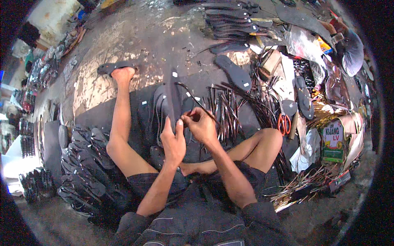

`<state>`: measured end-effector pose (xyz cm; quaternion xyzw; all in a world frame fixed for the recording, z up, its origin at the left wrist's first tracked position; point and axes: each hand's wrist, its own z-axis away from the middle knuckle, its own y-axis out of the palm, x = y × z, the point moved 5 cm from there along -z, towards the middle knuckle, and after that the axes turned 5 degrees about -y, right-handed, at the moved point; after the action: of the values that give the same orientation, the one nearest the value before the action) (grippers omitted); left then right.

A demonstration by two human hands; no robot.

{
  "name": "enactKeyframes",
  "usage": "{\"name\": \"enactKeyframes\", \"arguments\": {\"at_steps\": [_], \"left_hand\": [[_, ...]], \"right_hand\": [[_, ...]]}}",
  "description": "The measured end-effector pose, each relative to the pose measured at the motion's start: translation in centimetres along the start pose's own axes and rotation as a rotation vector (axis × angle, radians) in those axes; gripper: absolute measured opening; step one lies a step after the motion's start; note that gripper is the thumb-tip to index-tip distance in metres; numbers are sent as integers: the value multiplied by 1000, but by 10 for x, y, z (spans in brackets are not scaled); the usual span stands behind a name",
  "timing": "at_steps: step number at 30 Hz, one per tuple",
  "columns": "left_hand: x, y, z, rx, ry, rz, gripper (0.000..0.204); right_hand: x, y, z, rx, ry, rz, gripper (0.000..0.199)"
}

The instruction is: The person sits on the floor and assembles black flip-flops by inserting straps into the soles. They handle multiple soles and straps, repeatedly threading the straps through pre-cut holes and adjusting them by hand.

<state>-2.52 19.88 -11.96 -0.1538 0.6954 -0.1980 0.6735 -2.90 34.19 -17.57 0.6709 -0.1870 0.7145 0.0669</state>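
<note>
My left hand (pixel 173 142) is closed round the lower end of a dark sandal sole (pixel 175 96), which stands edge-on with a small white sticker near its top. Beside it, my right hand (pixel 202 126) has its fingers pinched together at the sole's edge. A thin dark strap (pixel 192 95) arcs from near the sole past the back of the right hand, apparently held in that pinch. Just behind the left hand, more dark soles (pixel 161 102) lie stacked. Right of my hands is a spread bundle of glossy dark strips (pixel 223 112).
Orange-handled scissors (pixel 283 123) lie right of my bent knee. A loose sole (pixel 233 73) and rows of soles (pixel 227 24) are farther off. Finished-looking sandals (pixel 88 164) pile up at my left. A green-and-white container (pixel 333 141) stands at right; another person (pixel 351 51) is at far right.
</note>
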Motion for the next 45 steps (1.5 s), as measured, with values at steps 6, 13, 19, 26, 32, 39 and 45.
{"name": "enactKeyframes", "arguments": {"at_steps": [6, 13, 19, 26, 32, 39, 45], "left_hand": [[-17, -16, -17, 338, -486, 1016, 42], [-10, -10, 1, 575, -638, 1146, 46], [-16, -12, 4, 541, -591, 1048, 41], [-39, -15, -1, 587, -550, 1134, 40], [-25, -15, 10, 399, -718, 901, 46], [-6, -104, -20, 282, -125, -100, 90], [-105, -93, -26, -196, 36, 305, 35]], "right_hand": [[4, -42, 23, -1, 235, -677, 34], [20, -11, 59, 291, 367, -996, 31], [48, -20, 61, 153, 401, -852, 33], [51, -32, 64, 103, 411, -859, 35], [140, -64, 55, -129, -620, 194, 56], [131, -95, 26, -71, -332, -425, 11], [129, -49, 16, -73, -42, -696, 23]]}}
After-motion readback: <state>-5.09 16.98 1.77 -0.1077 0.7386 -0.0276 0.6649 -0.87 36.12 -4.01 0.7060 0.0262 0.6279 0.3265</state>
